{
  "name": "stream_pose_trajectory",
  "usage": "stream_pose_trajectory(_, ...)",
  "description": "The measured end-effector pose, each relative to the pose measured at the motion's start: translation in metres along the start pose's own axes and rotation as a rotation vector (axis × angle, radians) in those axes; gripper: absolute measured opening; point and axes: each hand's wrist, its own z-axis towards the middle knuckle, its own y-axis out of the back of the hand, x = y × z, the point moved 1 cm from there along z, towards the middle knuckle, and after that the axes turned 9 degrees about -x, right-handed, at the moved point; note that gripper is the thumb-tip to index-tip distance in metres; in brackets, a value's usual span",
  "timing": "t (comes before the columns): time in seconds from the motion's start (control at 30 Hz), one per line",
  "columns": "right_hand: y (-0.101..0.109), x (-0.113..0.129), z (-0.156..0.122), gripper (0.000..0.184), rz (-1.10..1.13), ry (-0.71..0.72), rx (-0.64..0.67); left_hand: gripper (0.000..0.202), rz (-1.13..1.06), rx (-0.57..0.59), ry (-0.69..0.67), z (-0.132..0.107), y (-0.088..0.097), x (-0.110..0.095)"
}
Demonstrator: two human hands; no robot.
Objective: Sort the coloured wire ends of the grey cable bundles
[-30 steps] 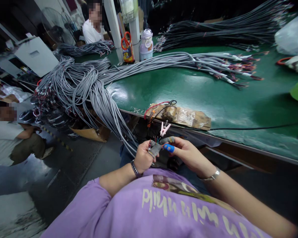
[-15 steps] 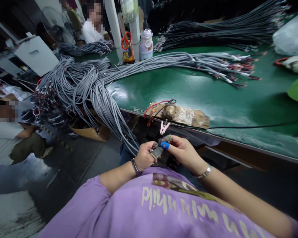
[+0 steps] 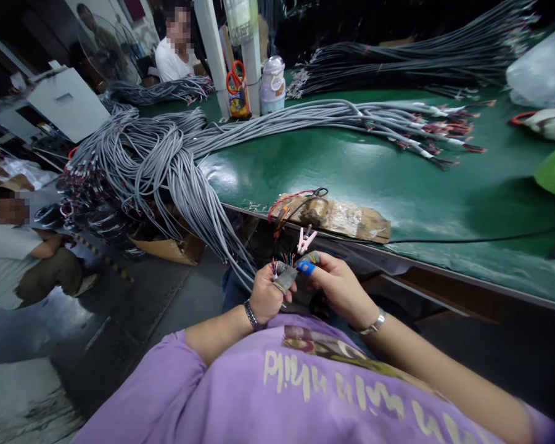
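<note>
My left hand (image 3: 267,291) pinches the end of a cable, thumb and finger wrapped in grey tape. Thin coloured wires (image 3: 288,260) fan upward out of that grip, and a few more stick up at its left side. Close beside them on the right, my right hand (image 3: 335,280) has its taped thumb and finger pressed together, one of them with a blue wrap. Whatever lies between those right fingertips is too small to make out. A pink clip (image 3: 306,240) stands just above the right fingertips, at the bench edge.
Grey cables (image 3: 189,166) drape over the edge of the green bench (image 3: 398,185), stripped ends to the right. A wooden board (image 3: 351,219) with red and black leads lies at the front edge. Black cables (image 3: 398,68) lie behind. One person crouches at left; another sits behind.
My hands have moved slightly apart, the left one a little leftward. The coloured wires now show fanned out above the left fingers, where before they were bunched between both hands.
</note>
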Motion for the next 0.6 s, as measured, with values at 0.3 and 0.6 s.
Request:
stream_pose_trajectory(0.3,-0.0019,-0.0047,0.0054,0.036,0.164,-0.083,0.068,0.033,0.052,0.079,-0.012,-0.0013,0.0015,-0.0039)
stream_pose_trajectory(0.6,0.0036,-0.0021,0.003,0.04,-0.017,-0.023,0.062,0.035,0.216,0.269,0.111,0.004,0.0022,-0.0049)
